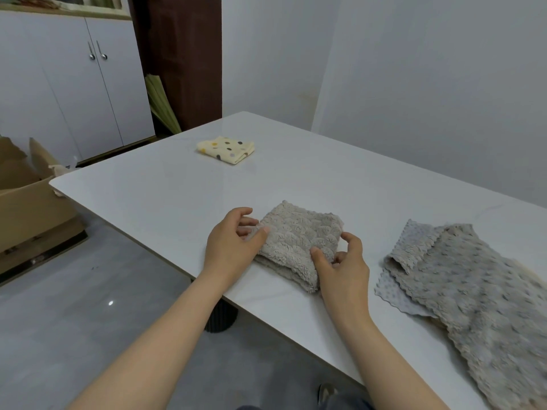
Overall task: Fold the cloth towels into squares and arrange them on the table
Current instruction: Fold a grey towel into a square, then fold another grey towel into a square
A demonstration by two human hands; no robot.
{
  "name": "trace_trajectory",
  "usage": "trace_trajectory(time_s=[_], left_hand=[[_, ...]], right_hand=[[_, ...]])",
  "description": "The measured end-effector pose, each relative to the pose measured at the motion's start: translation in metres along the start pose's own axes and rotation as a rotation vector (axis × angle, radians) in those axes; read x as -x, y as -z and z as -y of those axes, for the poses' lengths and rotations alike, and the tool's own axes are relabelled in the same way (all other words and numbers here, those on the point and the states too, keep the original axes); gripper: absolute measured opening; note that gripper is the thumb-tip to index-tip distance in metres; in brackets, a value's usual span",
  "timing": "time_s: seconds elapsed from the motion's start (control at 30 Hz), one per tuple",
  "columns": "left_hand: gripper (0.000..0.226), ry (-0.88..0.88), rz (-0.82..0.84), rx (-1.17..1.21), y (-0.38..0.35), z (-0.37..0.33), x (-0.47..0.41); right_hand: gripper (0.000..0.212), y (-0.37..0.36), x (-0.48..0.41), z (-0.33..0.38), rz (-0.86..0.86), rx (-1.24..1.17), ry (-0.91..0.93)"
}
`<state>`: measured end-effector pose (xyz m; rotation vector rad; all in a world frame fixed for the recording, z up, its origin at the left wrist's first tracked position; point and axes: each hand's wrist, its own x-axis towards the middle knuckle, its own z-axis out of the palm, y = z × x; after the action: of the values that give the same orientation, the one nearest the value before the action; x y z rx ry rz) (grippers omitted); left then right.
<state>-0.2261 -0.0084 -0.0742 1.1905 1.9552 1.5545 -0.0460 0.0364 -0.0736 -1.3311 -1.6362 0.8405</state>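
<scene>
A fluffy beige towel, folded into a rough square, lies near the front edge of the white table. My left hand pinches its left edge between thumb and fingers. On its near right corner, my right hand has the thumb on top and the fingers curled round the edge. A yellow dotted towel, folded square, lies far back on the table. To the right, unfolded grey and beige towels lie overlapping in a heap.
A cardboard box stands on the floor left of the table. White cupboards line the far left wall. The table's dark pedestal shows below the front edge.
</scene>
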Motion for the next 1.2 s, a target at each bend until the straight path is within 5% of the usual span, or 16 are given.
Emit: trace_trajectory(time_s=[0.3,0.73,1.2], left_hand=[[0.045,-0.043,-0.012,-0.119,0.000,-0.001,0.003],[0.030,-0.140,-0.126,-0.150,0.001,-0.027,0.053],[0.023,-0.201,0.109,0.007,-0.049,-0.086,0.114]], right_hand=[[0.055,0.004,0.001,0.006,0.040,-0.132,-0.061],[0.014,0.050,0.036,0.005,0.116,-0.243,-0.051],[0.014,0.152,0.045,0.006,0.033,-0.007,0.114]])
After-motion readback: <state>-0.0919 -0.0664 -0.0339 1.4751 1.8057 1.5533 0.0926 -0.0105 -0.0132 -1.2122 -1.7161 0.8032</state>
